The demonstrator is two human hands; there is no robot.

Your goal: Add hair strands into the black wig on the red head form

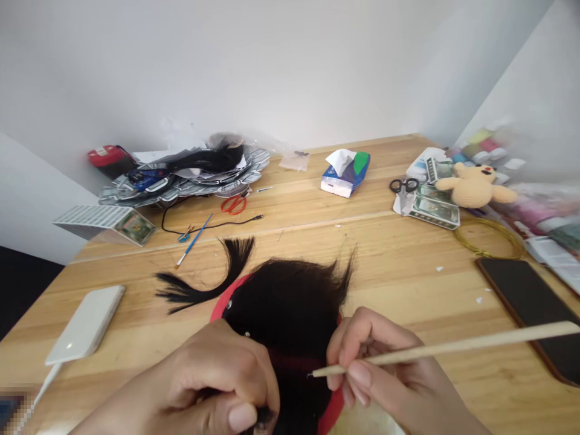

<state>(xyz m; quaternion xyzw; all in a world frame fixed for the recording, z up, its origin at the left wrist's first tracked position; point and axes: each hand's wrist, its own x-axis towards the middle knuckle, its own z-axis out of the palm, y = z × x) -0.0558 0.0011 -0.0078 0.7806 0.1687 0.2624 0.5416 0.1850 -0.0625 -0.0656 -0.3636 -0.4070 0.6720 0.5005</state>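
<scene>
In front of me lies a mass of black hair (285,290) over a red rounded base (216,312), whose rim shows at the left and lower right. Small shiny pin heads stand along its left side. My left hand (222,368) is closed at the near left of the base, its thumb and forefinger pinching a dark lock of hair (264,415). In my right hand (380,356) is a thin hooked needle with a long pale wooden handle (471,342), held like a pen. Its dark tip points left, just over the hair, close to my left hand; whether it touches cannot be seen.
A loose black hair bundle (231,266) lies beyond the base. A white power bank (86,323) is at left, a dark phone (530,308) at right. Farther back are a paintbrush (194,241), orange-handled scissors (234,205), a tissue pack (347,174) and a crocheted toy (473,186).
</scene>
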